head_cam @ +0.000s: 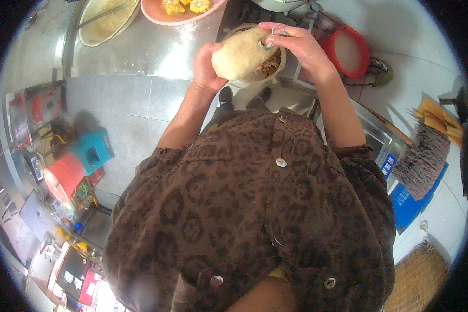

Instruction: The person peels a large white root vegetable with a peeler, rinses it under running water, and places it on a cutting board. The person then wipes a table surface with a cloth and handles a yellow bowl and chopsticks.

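My left hand (206,70) grips the near end of a thick, pale yellow vegetable (236,56), which looks peeled; its exact kind is unclear. At its far end, my right hand (306,48) holds a small metal tool (264,43) with a wire loop handle, apparently a peeler. The blade end lies against or very close to the vegetable; contact cannot be told for certain. Beneath both hands stands a pale bucket (283,64) holding brownish scraps (270,68). The vegetable covers part of its opening.
On the steel counter (128,58) ahead to the left are a pink basin (150,15) with corn pieces and a cream bowl (86,31). A red bucket (329,54) stands at right, near a grey-bristled brush (423,163). A turquoise stool (101,154) is left.
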### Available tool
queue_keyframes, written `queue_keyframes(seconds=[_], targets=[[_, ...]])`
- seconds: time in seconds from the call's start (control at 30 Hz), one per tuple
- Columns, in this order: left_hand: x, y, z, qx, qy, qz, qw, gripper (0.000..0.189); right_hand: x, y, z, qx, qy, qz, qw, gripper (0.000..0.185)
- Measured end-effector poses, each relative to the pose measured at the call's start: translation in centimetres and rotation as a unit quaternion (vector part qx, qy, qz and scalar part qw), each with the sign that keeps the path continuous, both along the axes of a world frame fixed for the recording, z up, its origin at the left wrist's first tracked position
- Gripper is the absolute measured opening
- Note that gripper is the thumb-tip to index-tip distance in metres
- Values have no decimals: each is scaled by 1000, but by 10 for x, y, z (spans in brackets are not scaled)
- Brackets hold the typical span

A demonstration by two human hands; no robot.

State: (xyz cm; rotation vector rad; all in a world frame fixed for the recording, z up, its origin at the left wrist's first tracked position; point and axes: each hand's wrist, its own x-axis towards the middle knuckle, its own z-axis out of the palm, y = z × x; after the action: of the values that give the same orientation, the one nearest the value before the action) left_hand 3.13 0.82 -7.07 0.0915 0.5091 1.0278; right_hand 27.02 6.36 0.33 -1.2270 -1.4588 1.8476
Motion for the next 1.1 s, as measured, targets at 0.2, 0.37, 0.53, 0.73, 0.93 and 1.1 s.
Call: queue_keyframes(seconds=[0.2,0.37,0.53,0.73,0.93,1.1], targets=[[4,0,-1,6,45,12,999,67,-1,-1,-22,132,-56,46,989,26],[3,-1,3,18,-12,-2,1000,66,20,10,-28,-36,29,-106,993,28],[4,-1,17,31,11,9,999,72,6,-3,-16,86,-61,-46,993,37],[-1,-1,20,48,15,-14,999,77,24,4,-20,-6,40,-89,995,20],[5,2,17,62,14,-22,998,77,18,-1,-25,28,7,-99,995,35],[2,1,20,72,-28,-30,997,75,25,4,-21,-3,48,-129,990,38]])
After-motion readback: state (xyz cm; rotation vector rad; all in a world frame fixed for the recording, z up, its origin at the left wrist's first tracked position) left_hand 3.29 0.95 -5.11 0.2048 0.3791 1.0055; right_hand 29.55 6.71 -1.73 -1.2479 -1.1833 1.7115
